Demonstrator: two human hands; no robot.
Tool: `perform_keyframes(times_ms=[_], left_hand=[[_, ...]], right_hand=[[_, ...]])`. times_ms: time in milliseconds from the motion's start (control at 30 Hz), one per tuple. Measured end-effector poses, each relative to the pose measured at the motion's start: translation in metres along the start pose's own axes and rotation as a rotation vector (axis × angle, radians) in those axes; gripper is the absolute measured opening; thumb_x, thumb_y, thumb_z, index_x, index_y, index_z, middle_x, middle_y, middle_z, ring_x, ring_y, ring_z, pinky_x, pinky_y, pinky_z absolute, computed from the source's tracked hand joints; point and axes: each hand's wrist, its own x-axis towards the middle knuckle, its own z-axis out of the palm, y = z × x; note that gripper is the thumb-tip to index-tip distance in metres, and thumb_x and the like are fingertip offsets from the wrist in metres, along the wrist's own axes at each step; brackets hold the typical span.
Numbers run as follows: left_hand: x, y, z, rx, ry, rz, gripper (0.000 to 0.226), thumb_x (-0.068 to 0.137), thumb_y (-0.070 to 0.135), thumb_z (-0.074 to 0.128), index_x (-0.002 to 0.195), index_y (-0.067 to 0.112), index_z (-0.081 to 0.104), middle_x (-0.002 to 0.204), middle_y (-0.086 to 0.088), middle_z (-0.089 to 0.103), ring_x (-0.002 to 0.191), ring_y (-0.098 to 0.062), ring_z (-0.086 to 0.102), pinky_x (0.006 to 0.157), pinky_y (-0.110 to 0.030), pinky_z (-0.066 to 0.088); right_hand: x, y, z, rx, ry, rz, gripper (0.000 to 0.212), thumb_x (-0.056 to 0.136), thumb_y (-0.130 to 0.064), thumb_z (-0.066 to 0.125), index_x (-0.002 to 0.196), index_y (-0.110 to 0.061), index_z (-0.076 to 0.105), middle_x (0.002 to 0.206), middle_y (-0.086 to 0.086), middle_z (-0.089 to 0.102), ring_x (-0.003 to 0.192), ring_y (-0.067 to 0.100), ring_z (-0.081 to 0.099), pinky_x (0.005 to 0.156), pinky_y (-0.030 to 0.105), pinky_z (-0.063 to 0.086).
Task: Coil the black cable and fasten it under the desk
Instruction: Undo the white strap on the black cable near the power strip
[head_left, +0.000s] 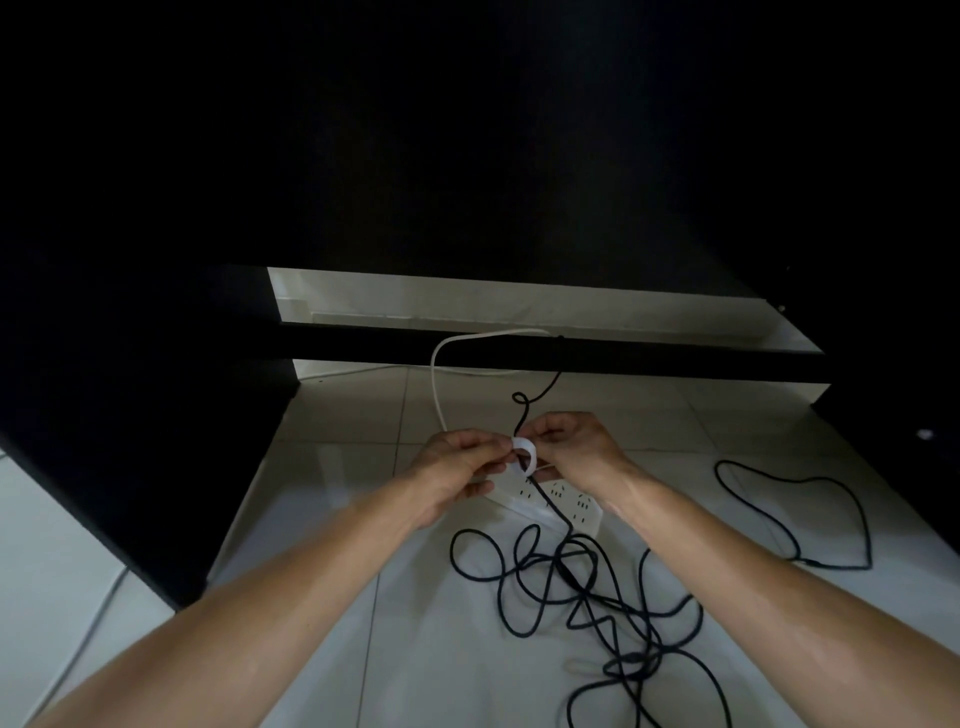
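Beneath the dark desk (467, 156), over a pale tiled floor (363, 415), both hands met at the centre of the view. The left hand (457, 467) and the right hand (571, 447) each had curled fingers pinching a small white loop-shaped strap (524, 454), which sat between the two sets of fingertips. The strap lay against a strand of the black cable (571, 577); whether it fully encircled that strand could not be told.

The black cable was uncoiled. From the hands one strand rose toward the desk's black crossbar (519, 353), forming a small curl on the way. Below the hands the cable spread across the floor in a loose tangle of overlapping loops, reaching toward the bottom edge of the view. A further loop of black cable lay on the tiles to the right, well apart from the tangle.

A white power strip (566, 506) rested on the floor just under the hands, partly hidden by them, with several socket openings visible. A white cord (435, 384) arched up from near the left hand to the crossbar and ran along it. Another thin pale cable (88, 639) crossed the floor at the lower left, outside the desk's dark side panel (130, 441). Both forearms were bare and extended from the lower corners of the view.
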Motion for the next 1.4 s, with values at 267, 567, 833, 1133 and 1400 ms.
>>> perform_keyframes(times_ms=[267, 567, 833, 1133, 1400], left_hand=[[-0.001, 0.003, 0.004, 0.178, 0.112, 0.151, 0.006, 0.088, 0.013, 0.069, 0.084, 0.017, 0.071, 0.088, -0.002, 0.074, 0.083, -0.012, 0.066, 0.053, -0.013, 0.050], [0.002, -0.003, 0.009, 0.112, 0.186, 0.151, 0.006, 0.089, 0.017, 0.068, 0.087, 0.020, 0.072, 0.091, -0.002, 0.076, 0.094, -0.019, 0.069, 0.058, -0.018, 0.050], [0.007, -0.003, 0.008, 0.029, 0.135, 0.075, 0.006, 0.091, 0.022, 0.066, 0.092, 0.020, 0.071, 0.100, -0.005, 0.074, 0.090, -0.015, 0.063, 0.068, -0.026, 0.053], [0.009, -0.008, 0.009, 0.026, 0.108, 0.033, 0.013, 0.093, 0.024, 0.062, 0.102, 0.018, 0.070, 0.093, 0.005, 0.073, 0.091, -0.011, 0.060, 0.067, -0.022, 0.048], [0.016, -0.009, 0.006, -0.055, 0.085, 0.007, 0.009, 0.092, 0.022, 0.064, 0.095, 0.018, 0.071, 0.089, 0.004, 0.073, 0.086, -0.012, 0.060, 0.070, -0.027, 0.047]], right_hand=[[-0.001, 0.002, -0.004, 0.110, -0.099, 0.040, 0.035, 0.092, -0.041, 0.067, 0.100, -0.008, 0.075, 0.092, 0.012, 0.077, 0.085, 0.023, 0.074, 0.077, 0.034, 0.062], [0.004, 0.008, 0.000, 0.060, -0.026, 0.038, 0.015, 0.089, -0.021, 0.074, 0.096, -0.008, 0.074, 0.092, 0.013, 0.073, 0.078, 0.019, 0.071, 0.072, 0.029, 0.062], [0.005, 0.010, 0.006, 0.107, 0.003, 0.033, 0.014, 0.097, -0.020, 0.064, 0.093, -0.008, 0.068, 0.096, 0.016, 0.072, 0.083, 0.026, 0.071, 0.078, 0.038, 0.062], [0.009, 0.010, -0.002, -0.235, -0.029, -0.037, 0.022, 0.100, -0.032, 0.057, 0.108, -0.017, 0.070, 0.104, -0.008, 0.067, 0.092, 0.014, 0.065, 0.079, 0.031, 0.056], [0.007, 0.015, -0.004, 0.083, -0.076, -0.026, 0.014, 0.092, -0.029, 0.069, 0.097, -0.019, 0.076, 0.093, -0.008, 0.072, 0.071, 0.002, 0.057, 0.068, 0.025, 0.052]])
